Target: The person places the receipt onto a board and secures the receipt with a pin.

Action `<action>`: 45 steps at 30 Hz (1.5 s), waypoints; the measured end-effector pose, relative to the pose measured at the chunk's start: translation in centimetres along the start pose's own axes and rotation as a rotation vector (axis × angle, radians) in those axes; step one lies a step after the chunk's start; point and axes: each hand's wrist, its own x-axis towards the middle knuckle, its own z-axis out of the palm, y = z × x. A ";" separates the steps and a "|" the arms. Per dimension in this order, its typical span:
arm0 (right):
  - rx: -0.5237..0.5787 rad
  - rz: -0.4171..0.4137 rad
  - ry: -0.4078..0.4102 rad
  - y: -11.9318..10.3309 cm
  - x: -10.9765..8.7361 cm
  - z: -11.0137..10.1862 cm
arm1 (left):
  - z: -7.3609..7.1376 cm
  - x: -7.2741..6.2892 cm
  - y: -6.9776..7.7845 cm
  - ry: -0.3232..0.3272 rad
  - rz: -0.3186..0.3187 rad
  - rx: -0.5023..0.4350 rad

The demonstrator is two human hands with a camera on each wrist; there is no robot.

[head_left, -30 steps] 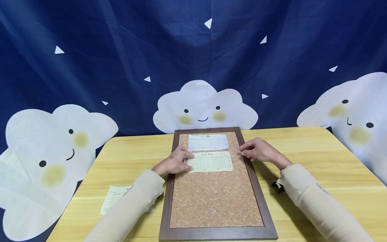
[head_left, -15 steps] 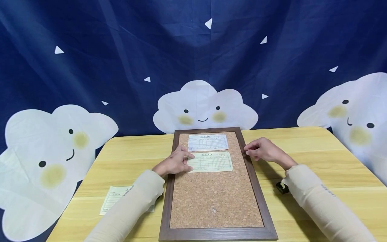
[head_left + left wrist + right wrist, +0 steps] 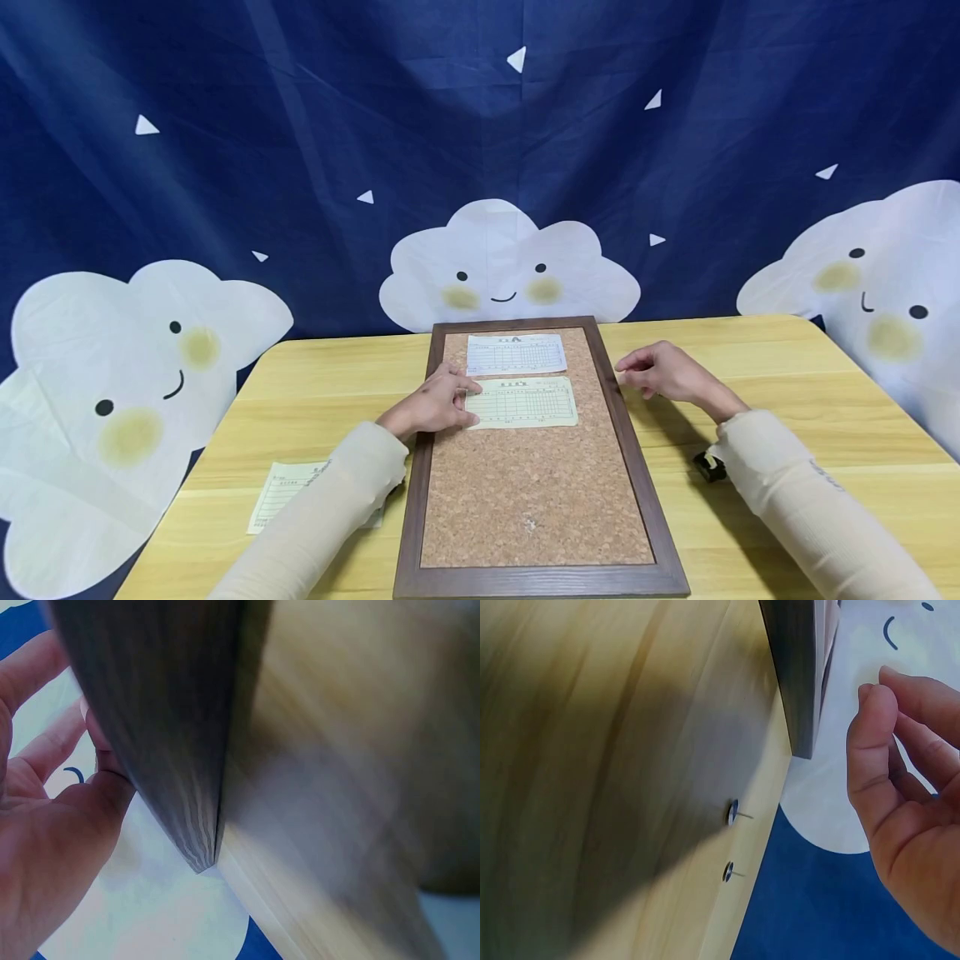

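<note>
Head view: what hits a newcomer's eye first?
Likely the smiling white clouds across the dark blue backdrop. Below, on the table, a framed corkboard bears two paper slips, the left hand touching the nearer. The right hand is beside the board's right edge.

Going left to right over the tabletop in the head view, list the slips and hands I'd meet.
Loose paper slip partly under the sleeve, left hand, lower slip on the corkboard, right hand.
</note>
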 end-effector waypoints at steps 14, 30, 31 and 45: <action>0.005 0.023 0.010 0.8 -0.7 -0.7 | -0.1 0.0 -0.1 -0.010 0.005 0.000; -0.025 0.050 0.027 2.0 -1.5 -1.5 | -0.1 0.0 0.0 -0.012 0.003 0.006; -0.023 0.056 0.029 2.1 -1.5 -1.5 | -0.1 0.0 0.0 -0.011 0.001 0.005; -0.028 0.071 0.042 3.2 -1.8 -1.9 | -0.1 0.0 0.0 -0.008 0.015 0.011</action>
